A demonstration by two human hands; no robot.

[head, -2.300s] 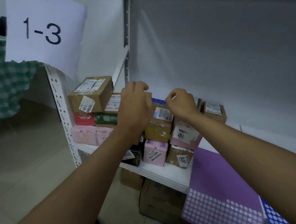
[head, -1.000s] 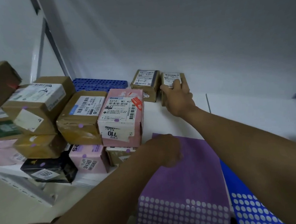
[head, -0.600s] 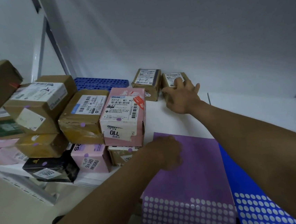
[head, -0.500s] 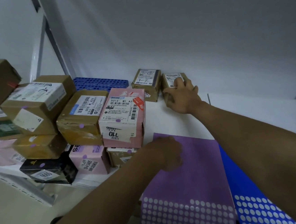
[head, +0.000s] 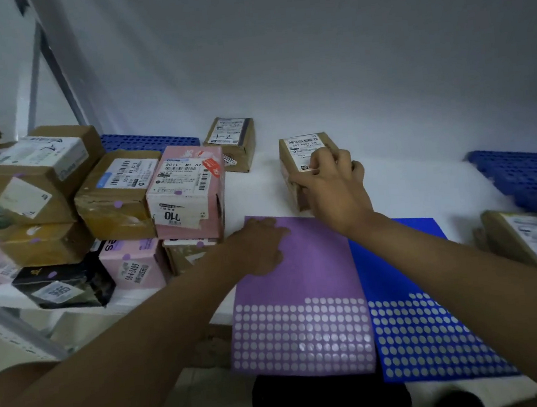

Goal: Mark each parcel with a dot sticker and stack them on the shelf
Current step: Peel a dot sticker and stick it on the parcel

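A small brown parcel with a white label stands on the white shelf, just behind the purple sticker sheet. My right hand grips it from above and the front. My left hand rests flat, fingers down, on the upper left part of the purple sheet. A blue sticker sheet lies partly under the purple one, to its right. Both sheets have many empty round holes near me. Another small brown parcel marked 1-2 sits by the back wall.
A stack of several parcels fills the left of the shelf, led by a pink box and a brown box, each with purple dots. A blue plastic grid lies at right, another blue grid at the back. A labelled box sits far right.
My right hand has pulled the small brown parcel from the back wall toward me, away from the parcel marked 1-2. My left hand has stayed on the purple sheet.
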